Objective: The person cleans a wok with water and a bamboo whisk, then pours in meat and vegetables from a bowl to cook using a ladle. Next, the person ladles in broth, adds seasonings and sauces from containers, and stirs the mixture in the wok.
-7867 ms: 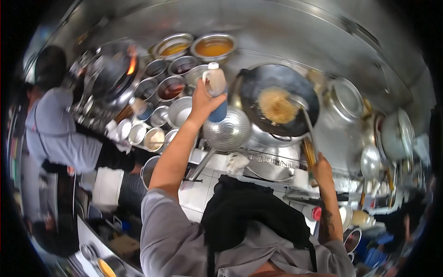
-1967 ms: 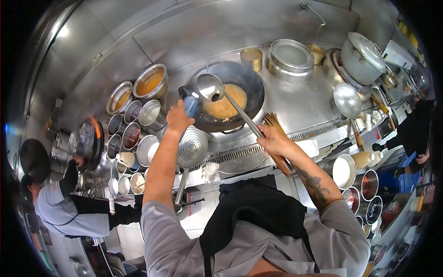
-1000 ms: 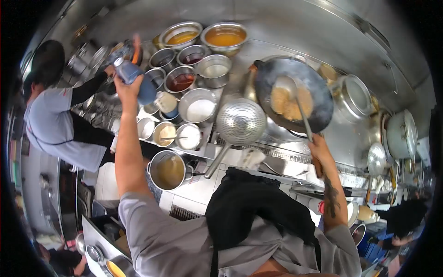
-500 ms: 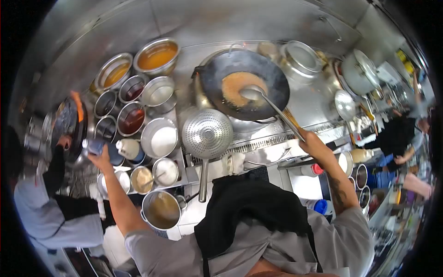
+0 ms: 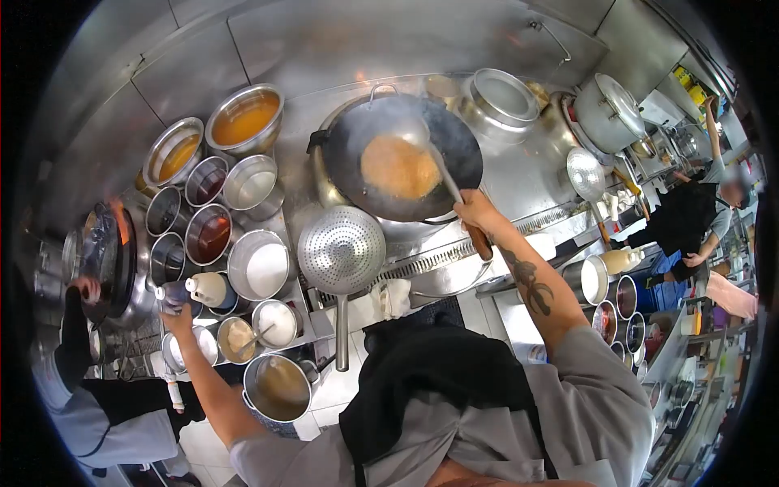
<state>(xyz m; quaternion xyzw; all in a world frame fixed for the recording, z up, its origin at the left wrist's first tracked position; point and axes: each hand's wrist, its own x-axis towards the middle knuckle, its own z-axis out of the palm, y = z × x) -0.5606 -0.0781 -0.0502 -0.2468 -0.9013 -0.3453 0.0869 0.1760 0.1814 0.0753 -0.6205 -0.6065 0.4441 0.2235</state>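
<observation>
My right hand (image 5: 479, 213) is closed round the handle of a ladle (image 5: 446, 172), near its wooden end. The ladle's bowl lies in a black wok (image 5: 466, 154), at the far side of a steaming orange-brown liquid (image 5: 400, 166). My left hand (image 5: 177, 318) is closed on a dark squeeze bottle (image 5: 172, 294) with a pale top. Beside it a white-topped squeeze bottle (image 5: 209, 289) leans among the pots. A round perforated strainer (image 5: 341, 250) rests in front of the wok, its handle pointing toward me.
Several metal pots of sauces and powders, including a red sauce (image 5: 213, 230), stand on the left. Two bowls of orange liquid, one a steel bowl (image 5: 277, 122), sit behind them. A lidded pot (image 5: 608, 114) stands back right. One co-worker's hand (image 5: 85, 286) is at far left; others are at right.
The ladle bowl has moved from the liquid's near right to its far edge, and more steam rises. The left-hand bottle sits lower beside the white-topped one. The whole view has shifted.
</observation>
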